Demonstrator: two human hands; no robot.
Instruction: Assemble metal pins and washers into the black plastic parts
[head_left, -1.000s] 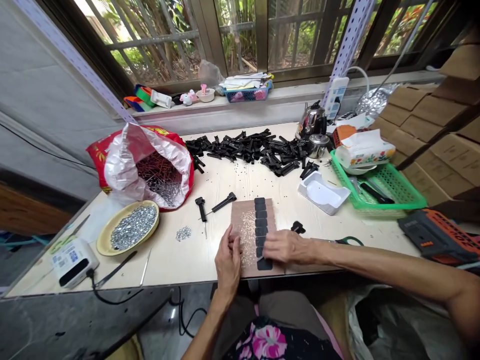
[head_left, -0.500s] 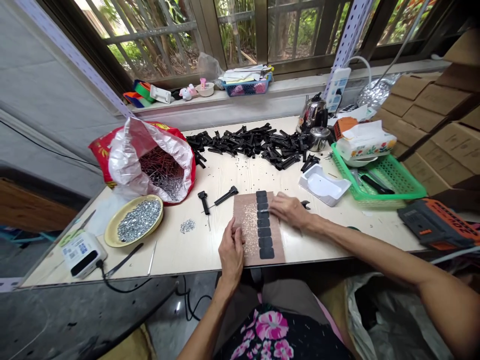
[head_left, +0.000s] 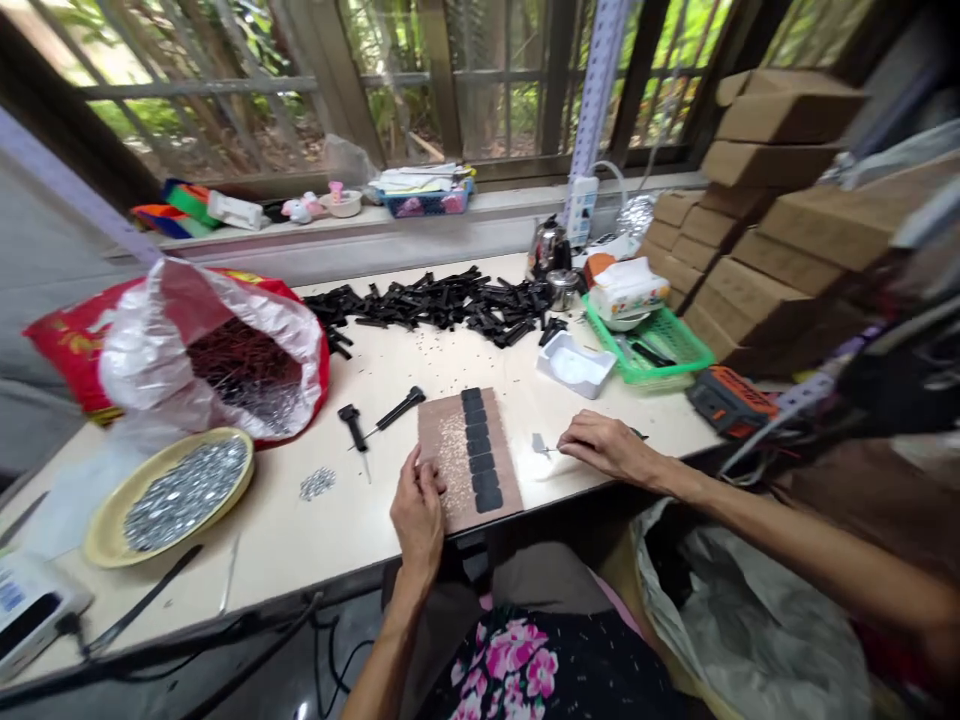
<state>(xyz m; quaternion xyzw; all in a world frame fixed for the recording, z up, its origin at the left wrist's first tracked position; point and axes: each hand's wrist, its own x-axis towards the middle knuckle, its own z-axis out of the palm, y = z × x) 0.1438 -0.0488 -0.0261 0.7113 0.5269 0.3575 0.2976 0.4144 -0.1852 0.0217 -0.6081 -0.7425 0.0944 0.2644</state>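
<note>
A brown board (head_left: 454, 462) lies near the table's front edge with a column of several black pieces (head_left: 480, 452) on it and pale specks beside them. My left hand (head_left: 418, 512) rests on the board's near left edge, fingers curled against it. My right hand (head_left: 604, 446) lies on the table to the right of the board, pinching a thin metal tool (head_left: 543, 447) whose flat tip points toward the board.
A heap of black plastic parts (head_left: 450, 301) spreads across the far table. A bag of nails (head_left: 217, 355), a yellow plate of small metal bits (head_left: 172, 495), a white tray (head_left: 576, 365), a green basket (head_left: 660, 345), a kettle (head_left: 549, 247) and stacked cardboard boxes (head_left: 772, 200) surround it.
My right hand has left the column of black pieces and moved to the table right of the board, now with a thin metal tool. The view has swung to the right.
</note>
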